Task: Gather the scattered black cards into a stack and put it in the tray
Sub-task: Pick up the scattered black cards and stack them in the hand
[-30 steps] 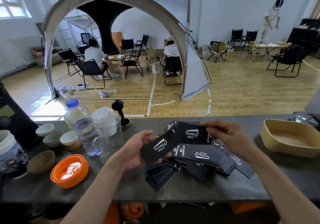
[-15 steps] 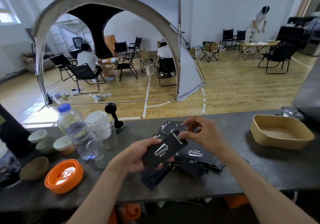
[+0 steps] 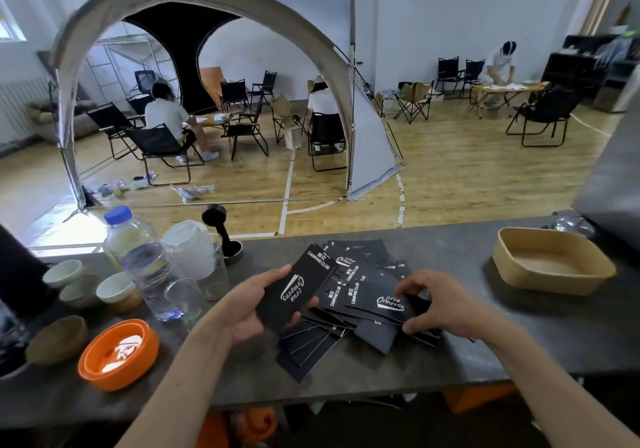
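**Left hand holds the growing stack; loose cards remain to be collected**

Left hand [image 3: 249, 305] is closed on a small stack of black cards [image 3: 298, 290], thumb along the far long edge and fingers wrapped beneath. Just right of that stack, the right hand [image 3: 438, 303] is curled over the scattered pile [image 3: 363, 295] on the grey counter [image 3: 450, 350], fingertips pinching the edge of one printed card. The tan tray [image 3: 550, 262] sits empty, well to the right of the pile.

The cards are judged thin, light and fairly stiff, with a smooth finish likely to slide. Overlapping cards are best taken by an exposed edge or corner, lifted singly, and squared against the held stack. A firm pinch across the long edges should keep the stack from fanning when it is carried to the tray.
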